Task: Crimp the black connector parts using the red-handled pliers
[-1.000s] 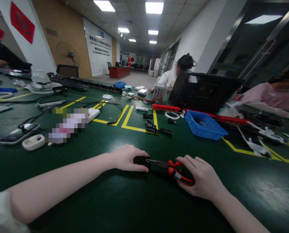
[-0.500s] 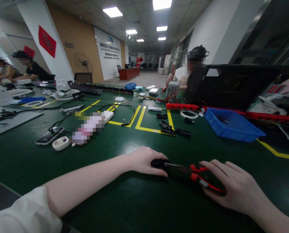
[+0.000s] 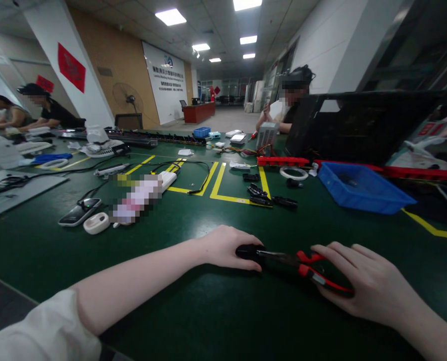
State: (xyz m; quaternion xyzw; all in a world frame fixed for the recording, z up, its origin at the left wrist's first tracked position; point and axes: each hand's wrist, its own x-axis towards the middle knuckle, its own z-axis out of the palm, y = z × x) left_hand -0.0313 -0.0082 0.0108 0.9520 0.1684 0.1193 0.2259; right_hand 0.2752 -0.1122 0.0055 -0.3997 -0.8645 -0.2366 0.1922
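Note:
My left hand (image 3: 229, 249) is closed around a small black part (image 3: 249, 251), pinching it between thumb and fingers low over the green table. Its exact kind is unclear. In my right hand (image 3: 370, 281) are long-nose pliers with red handles (image 3: 309, 268). The handles stand somewhat apart in my grip, thumb below and fingers above. Pointing left, the pliers' metal jaws (image 3: 278, 256) reach the right end of the black part; whether they clamp it I cannot tell. Beyond my hands lie several similar-looking black pieces (image 3: 260, 194) beside yellow tape.
A blue bin (image 3: 362, 198) stands at the right, near a white ring (image 3: 293, 173) and a red strip (image 3: 282, 161). To the left lie a handheld device (image 3: 79, 212), a white case (image 3: 96, 223) and cables. A person (image 3: 289, 100) sits across the table.
The camera view has shifted slightly. Both hands, the pliers and the black part keep nearly the same positions relative to one another.

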